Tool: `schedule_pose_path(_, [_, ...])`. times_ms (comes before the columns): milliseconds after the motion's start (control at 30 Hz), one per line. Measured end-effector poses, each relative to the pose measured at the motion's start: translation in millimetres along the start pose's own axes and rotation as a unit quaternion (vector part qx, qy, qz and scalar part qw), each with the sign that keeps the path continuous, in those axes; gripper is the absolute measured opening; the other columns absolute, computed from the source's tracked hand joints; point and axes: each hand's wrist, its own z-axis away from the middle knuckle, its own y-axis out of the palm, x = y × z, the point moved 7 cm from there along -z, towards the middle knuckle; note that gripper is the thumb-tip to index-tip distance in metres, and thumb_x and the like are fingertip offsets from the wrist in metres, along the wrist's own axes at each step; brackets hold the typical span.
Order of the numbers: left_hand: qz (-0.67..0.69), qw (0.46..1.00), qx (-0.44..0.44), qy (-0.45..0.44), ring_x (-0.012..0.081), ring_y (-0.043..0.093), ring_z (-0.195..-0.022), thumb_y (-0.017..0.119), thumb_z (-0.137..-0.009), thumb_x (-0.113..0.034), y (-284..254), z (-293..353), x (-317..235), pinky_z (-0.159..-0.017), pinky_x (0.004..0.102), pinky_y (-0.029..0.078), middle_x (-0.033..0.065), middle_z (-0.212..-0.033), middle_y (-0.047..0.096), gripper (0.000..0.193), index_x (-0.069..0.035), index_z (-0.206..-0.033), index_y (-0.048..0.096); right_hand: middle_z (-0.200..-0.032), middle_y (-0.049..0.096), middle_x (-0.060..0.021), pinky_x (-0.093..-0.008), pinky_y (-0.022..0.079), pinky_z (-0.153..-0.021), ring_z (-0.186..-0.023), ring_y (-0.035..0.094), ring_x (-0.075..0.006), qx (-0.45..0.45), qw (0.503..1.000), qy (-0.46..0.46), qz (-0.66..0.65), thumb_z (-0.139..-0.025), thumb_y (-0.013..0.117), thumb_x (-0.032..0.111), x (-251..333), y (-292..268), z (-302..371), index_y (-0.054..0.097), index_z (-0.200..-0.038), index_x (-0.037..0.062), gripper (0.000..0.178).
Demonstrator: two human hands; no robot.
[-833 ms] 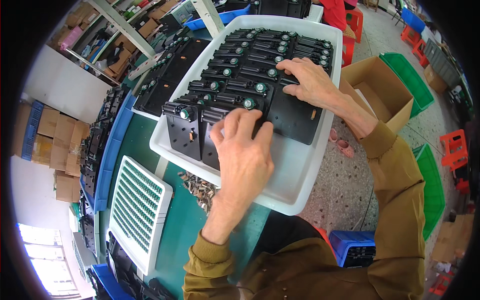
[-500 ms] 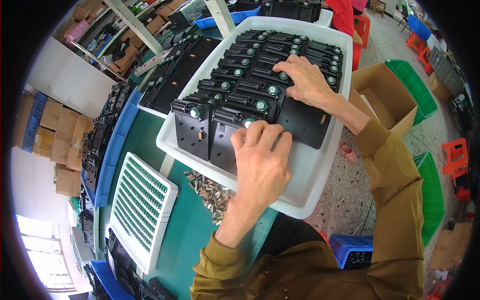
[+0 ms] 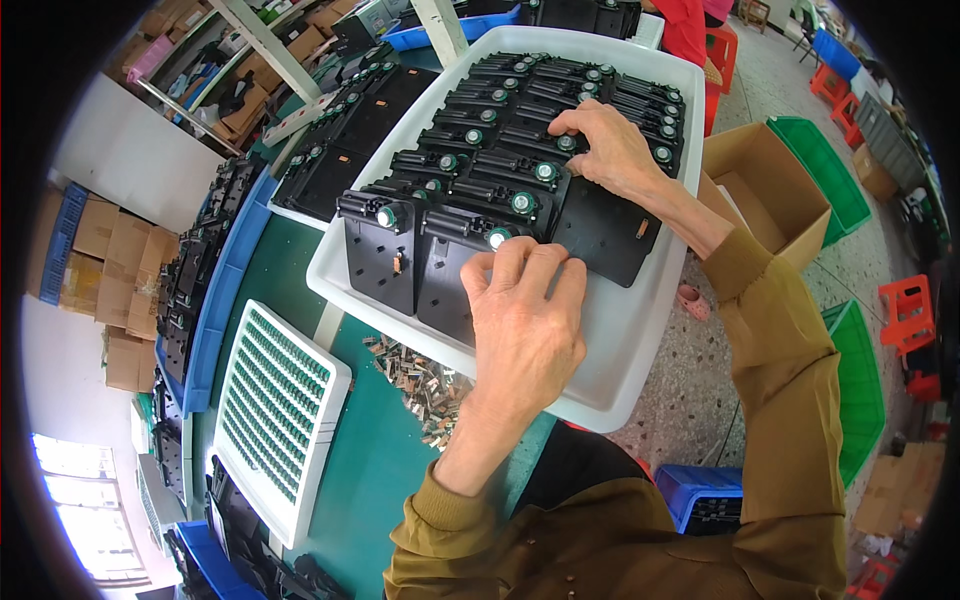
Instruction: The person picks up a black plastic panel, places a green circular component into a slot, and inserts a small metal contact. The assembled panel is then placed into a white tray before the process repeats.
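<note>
A large white tray (image 3: 622, 375) lies tilted before me, filled with overlapping rows of black plastic panels. Each panel carries ribbed black housings and a round silver-and-green part along its upper edge. My left hand (image 3: 530, 315) has its fingers curled over the top of a front panel (image 3: 445, 285), beside that panel's round part; the fingertips are hidden. Farther right, my right hand (image 3: 615, 150) grips the upper end of another black panel (image 3: 605, 225), thumb and forefinger around a round part (image 3: 567, 144). A small copper-coloured strip shows on that panel's face.
A white rack (image 3: 275, 410) of small green parts lies on the green table (image 3: 375, 455), near a heap of small metal pieces (image 3: 425, 385). Blue trays (image 3: 225, 290) of black parts line the left. An open cardboard box (image 3: 770, 195) and green crates (image 3: 855, 390) stand right.
The view has shifted slightly, moving the tray a little up and left in the picture. The panel under my right hand has risen slightly with it. Both hands keep their grip.
</note>
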Motion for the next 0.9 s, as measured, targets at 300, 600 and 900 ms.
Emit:
schedule_pose_path(300, [-0.017, 0.999, 0.016, -0.038, 0.0256, 0.057, -0.101, 0.076, -0.066, -0.001, -6.4, -1.6, 2.2, -0.087, 0.0419, 0.039, 0.0041, -0.104, 0.064, 0.031, -0.004, -0.096, 0.068, -0.099, 0.063, -0.0097, -0.0404, 0.050, -0.086, -0.099, 0.062, -0.0294, 0.003, 1.000, 0.024, 0.008, -0.072, 0.077, 0.011, 5.6, -20.1, 18.8, 0.064, -0.116, 0.0074, 0.046])
schedule_pose_path(600, [-0.015, 0.999, 0.013, -0.047, 0.0252, 0.058, -0.103, 0.076, -0.067, -0.001, -5.4, -1.9, 1.8, -0.090, 0.0422, 0.039, 0.0047, -0.103, 0.066, 0.029, -0.004, -0.095, 0.069, -0.101, 0.068, -0.0161, -0.0479, 0.054, -0.077, -0.095, 0.067, -0.0367, 0.039, 0.995, 0.002, 0.089, -0.069, 0.066, -0.002, -3.4, -28.7, 32.7, 0.068, -0.106, 0.0053, 0.038])
schedule_pose_path(900, [-0.027, 0.997, 0.042, -0.052, 0.0256, 0.057, -0.102, 0.076, -0.068, -0.001, -2.8, -0.5, 2.8, -0.091, 0.0425, 0.039, 0.0048, -0.102, 0.066, 0.028, -0.003, -0.096, 0.069, -0.092, 0.066, -0.0193, -0.0451, 0.057, -0.068, -0.085, 0.068, -0.0370, 0.013, 0.983, -0.067, 0.170, -0.067, 0.070, -0.002, 7.7, -24.4, 34.6, 0.064, -0.091, -0.0003, 0.025])
